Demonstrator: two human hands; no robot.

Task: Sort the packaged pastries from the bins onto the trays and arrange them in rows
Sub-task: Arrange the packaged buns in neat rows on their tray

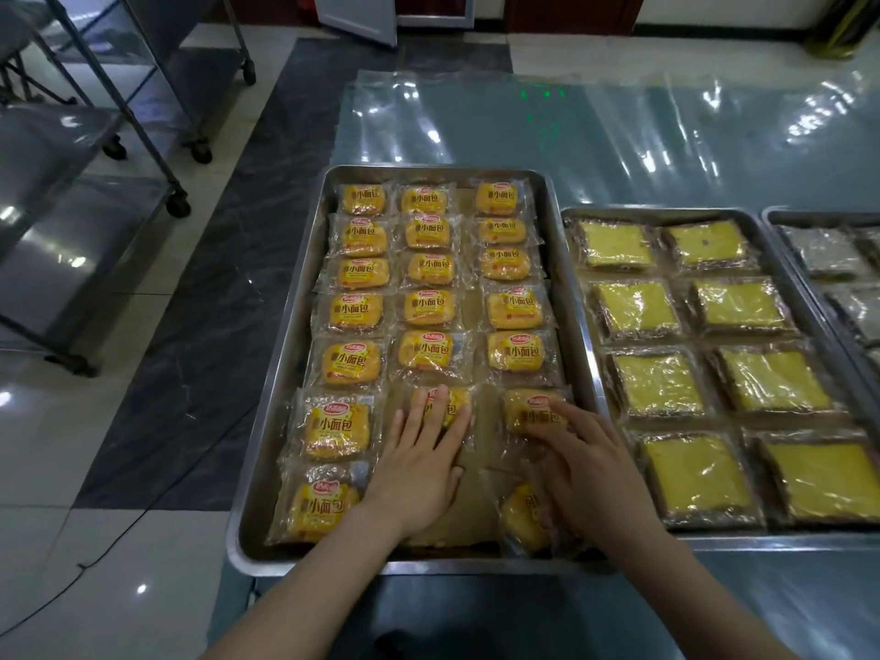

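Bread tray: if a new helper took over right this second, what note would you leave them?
Left hand: flat, fingers pressing the sixth middle-column packet.
Right hand: fingers resting on the sixth right-column packet.
Done: bread tray holds three columns, left one seven deep; yellow cake tray looks full.
To do: near-right packet lies crooked; the middle column's nearest spot is bare.
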